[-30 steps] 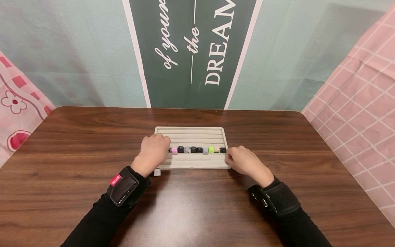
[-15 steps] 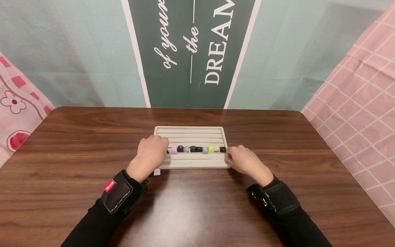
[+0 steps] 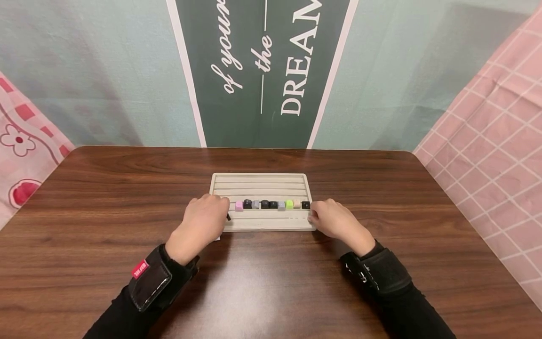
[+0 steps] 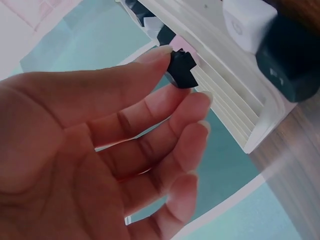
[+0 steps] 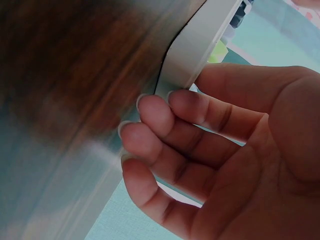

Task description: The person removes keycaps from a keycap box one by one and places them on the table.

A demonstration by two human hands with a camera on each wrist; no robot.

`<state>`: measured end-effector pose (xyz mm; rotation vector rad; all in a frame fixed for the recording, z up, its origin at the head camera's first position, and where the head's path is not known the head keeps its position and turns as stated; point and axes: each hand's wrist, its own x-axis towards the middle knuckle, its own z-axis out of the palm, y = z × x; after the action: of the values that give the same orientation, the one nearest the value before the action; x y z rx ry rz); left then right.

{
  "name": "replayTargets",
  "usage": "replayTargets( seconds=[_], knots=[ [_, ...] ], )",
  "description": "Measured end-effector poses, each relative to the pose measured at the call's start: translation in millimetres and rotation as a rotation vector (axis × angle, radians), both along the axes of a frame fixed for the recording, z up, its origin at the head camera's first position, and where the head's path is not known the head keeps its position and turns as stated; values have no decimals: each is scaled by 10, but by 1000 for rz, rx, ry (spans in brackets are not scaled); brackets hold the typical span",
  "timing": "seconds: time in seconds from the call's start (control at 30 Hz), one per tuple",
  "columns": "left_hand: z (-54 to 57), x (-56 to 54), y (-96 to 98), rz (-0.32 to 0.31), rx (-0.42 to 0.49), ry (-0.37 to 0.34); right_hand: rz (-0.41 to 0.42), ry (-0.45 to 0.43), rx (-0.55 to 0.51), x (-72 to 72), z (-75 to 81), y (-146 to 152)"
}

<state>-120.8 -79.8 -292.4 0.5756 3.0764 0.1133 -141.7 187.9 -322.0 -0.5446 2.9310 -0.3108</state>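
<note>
My left hand pinches a black keycap between thumb and index finger, over the left end of the cream ridged tray. In the left wrist view this keycap is tilted, its hollow underside partly showing. A row of keycaps stands along one ridge of the tray, from a pink keycap through black, grey and lime-green keycaps to a black keycap. My right hand grips the tray's right edge between thumb and index finger, the other fingers loosely curled beside it.
A white keycap and a dark keycap sit near the tray's front left; in the head view the left hand mostly covers them. Wooden tabletop surrounds the tray. A printed curtain hangs behind.
My left hand has drawn back left and toward me, taking the black keycap away from the row's left end. It now covers most of the white keycap. The right hand stays put.
</note>
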Motion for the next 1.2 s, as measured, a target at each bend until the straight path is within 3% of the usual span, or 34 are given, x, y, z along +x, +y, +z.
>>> replayTargets(
  seconds=[0.13, 0.67, 0.83, 1.03, 1.2],
  knots=[
    [2, 70, 0, -24, 8, 36, -3, 0, 2, -9, -1, -1],
    [-55, 232, -5, -70, -7, 25, -5, -10, 10, -1, 12, -13],
    [-88, 260, 3, -69, -11, -1, -2, 5, 9, -2, 9, -9],
    [-139, 266, 12, -102, 6, 29, 0, 12, 5, -1, 9, -8],
    [-166, 255, 31, -102, 11, 11, 8, 15, 0, 8, 18, -7]
  ],
)
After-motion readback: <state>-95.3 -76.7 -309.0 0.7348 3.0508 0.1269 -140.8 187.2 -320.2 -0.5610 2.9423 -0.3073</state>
